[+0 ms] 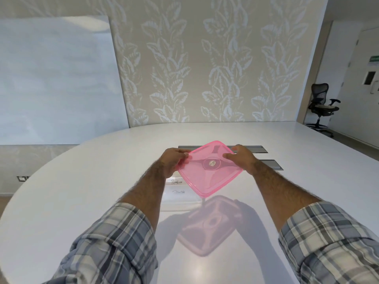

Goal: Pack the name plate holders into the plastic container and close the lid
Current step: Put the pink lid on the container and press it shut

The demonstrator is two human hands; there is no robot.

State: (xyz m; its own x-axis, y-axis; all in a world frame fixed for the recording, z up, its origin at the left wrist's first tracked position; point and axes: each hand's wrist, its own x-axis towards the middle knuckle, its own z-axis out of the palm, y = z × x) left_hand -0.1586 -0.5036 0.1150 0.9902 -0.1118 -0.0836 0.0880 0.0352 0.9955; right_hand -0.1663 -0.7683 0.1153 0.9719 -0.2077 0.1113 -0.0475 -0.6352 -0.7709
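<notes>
A translucent pink square lid [207, 173] with a round sticker at its centre hangs tilted above the white table [102, 181], turned corner-on toward me. My left hand [174, 160] grips its left corner and my right hand [242, 158] grips its right corner. Below the lid, clear name plate holders [177, 186] with handwritten paper labels lie on the table, partly hidden by the lid and my left forearm. I cannot make out the walls of the plastic container around them.
Two grey cable hatches [270, 163] are set into the table just beyond my hands. A black office chair [322, 107] stands at the far right by a door. A patterned wall rises behind the table.
</notes>
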